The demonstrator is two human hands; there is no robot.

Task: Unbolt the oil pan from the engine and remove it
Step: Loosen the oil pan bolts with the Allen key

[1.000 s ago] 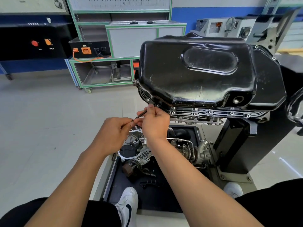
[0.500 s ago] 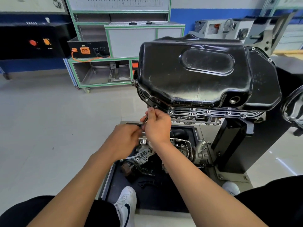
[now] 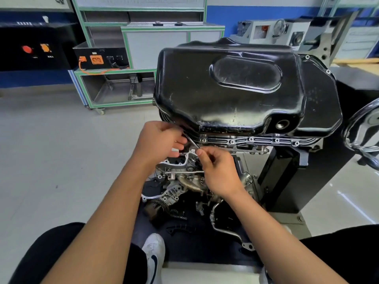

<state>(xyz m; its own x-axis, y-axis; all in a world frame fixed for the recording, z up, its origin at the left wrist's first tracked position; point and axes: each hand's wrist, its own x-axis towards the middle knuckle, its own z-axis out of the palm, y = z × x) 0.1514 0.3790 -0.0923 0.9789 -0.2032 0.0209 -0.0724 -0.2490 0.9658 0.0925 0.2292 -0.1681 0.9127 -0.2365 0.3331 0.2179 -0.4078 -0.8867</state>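
Fingers of my left hand point(image 3: 162, 140) are curled at the lower left corner of the oil pan point(image 3: 231, 89), closed over the upper end of a thin metal tool point(image 3: 192, 142). The tool's tip is hidden behind them, so I cannot tell which fastener it sits on. The tool slants down to the right from there, and my right hand point(image 3: 218, 168) pinches its lower end between thumb and forefinger, with the other fingers folded in.

The oil pan is black and glossy and fills the centre and upper right of the frame. It sits seated on top of the engine point(image 3: 249, 149). A row of bolts point(image 3: 250, 139) shows along the flange at its lower edge, running right from my hands. An open drain hole point(image 3: 282, 124) faces me near the pan's lower right.

The engine hangs on a black stand point(image 3: 287, 171) at right of centre. Below my hands, loose parts point(image 3: 176, 193) lie in a dark tray point(image 3: 194, 249) on the floor, and my white shoe point(image 3: 153, 257) rests at its near edge. A green-framed trolley point(image 3: 114, 89) stands in the upper left, carrying a black box point(image 3: 100, 58) with orange sockets. A chrome wheel point(image 3: 357, 128) curves in at the right edge.
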